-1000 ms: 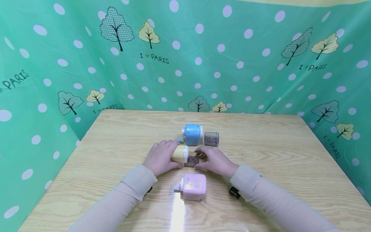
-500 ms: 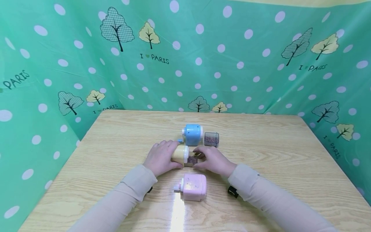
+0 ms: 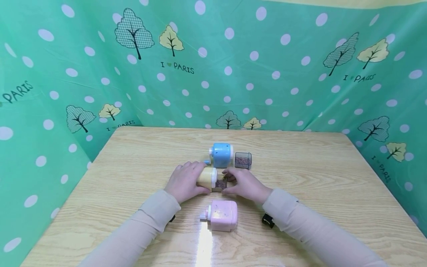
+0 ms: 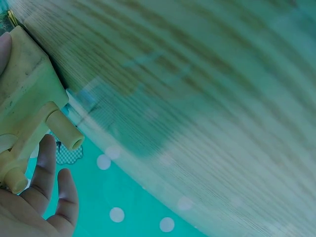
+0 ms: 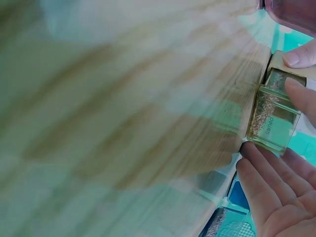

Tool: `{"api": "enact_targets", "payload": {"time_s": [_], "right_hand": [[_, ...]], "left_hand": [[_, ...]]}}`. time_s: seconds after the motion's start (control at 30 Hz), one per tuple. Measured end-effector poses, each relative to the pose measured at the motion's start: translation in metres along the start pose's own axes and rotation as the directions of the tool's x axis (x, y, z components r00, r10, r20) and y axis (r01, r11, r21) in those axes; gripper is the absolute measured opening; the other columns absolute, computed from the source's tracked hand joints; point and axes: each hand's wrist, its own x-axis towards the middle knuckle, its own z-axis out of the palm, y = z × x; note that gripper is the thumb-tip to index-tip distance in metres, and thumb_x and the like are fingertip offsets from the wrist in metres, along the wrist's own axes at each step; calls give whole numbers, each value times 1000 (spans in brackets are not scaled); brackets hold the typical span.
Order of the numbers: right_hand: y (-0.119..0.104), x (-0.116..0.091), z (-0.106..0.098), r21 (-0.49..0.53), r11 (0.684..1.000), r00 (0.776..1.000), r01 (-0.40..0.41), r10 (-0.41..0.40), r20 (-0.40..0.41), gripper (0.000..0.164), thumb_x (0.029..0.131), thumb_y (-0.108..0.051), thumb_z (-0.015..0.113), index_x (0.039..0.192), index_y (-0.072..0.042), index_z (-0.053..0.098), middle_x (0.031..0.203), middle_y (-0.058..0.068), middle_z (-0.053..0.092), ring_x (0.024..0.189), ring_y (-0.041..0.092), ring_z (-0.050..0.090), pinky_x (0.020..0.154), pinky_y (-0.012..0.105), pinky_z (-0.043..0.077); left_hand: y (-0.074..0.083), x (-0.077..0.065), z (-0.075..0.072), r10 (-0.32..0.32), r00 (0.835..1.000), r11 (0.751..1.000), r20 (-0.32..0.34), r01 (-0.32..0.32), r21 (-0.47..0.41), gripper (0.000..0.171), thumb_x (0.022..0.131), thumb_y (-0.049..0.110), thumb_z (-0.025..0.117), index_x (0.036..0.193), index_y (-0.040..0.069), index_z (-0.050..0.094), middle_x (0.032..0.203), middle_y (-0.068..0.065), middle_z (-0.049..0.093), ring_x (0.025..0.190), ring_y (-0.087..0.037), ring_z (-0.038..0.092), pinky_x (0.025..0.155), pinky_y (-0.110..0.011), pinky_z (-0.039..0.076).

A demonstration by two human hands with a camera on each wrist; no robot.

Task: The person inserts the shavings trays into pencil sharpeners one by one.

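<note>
So the left hand (image 3: 186, 181) has a solid hold on the yellow sharpener (image 3: 206, 177), and the right hand (image 3: 248, 185) is pinching the clear bin (image 3: 221, 183) that's sticking out of its white end, shavings and all. Just past that grip sits the blue sharpener (image 3: 221, 155), with a loose bin (image 3: 243, 160) of shavings beside it, and the pink sharpener (image 3: 223, 216) is on the near side, between the forearms.

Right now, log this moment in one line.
left hand: grips yellow sharpener; right hand: pinches its shavings drawer; clear bin: beside blue sharpener
</note>
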Motion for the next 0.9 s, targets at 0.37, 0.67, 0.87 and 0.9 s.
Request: {"api": "enact_targets", "payload": {"time_s": [0.37,0.67,0.87,0.9], "right_hand": [[0,-3,-3,21,999,999,-43,43,1,65,72,-23,86,128,0,62,126,14,69,116,27,64,103,42,48],[0,-3,-1,17,998,998,-65,65,-18,58,73,-21,86,122,-1,64,125,15,69,117,29,64,104,43,48],[1,-3,1,-1,999,999,-46,46,-15,57,73,-21,85,122,0,64,123,16,69,115,30,65,103,44,48],[2,-2,2,-5,999,999,-41,41,-16,57,73,-21,85,122,0,64,123,16,70,115,30,65,103,45,48]], "left_hand": [[0,1,0,5,1000,1000,0,-5,8,78,64,53,83,127,13,60,114,-4,70,92,-21,58,78,-39,46],[0,1,-1,-5,1000,1000,14,5,11,79,65,53,83,129,13,60,114,-4,70,94,-21,59,79,-40,47],[2,0,-3,-19,999,1000,28,19,1,79,65,51,83,130,13,60,115,-4,70,96,-22,60,81,-41,47],[2,0,-3,-19,999,1000,28,19,0,80,65,51,83,131,13,60,115,-5,70,97,-23,60,81,-41,47]]}}
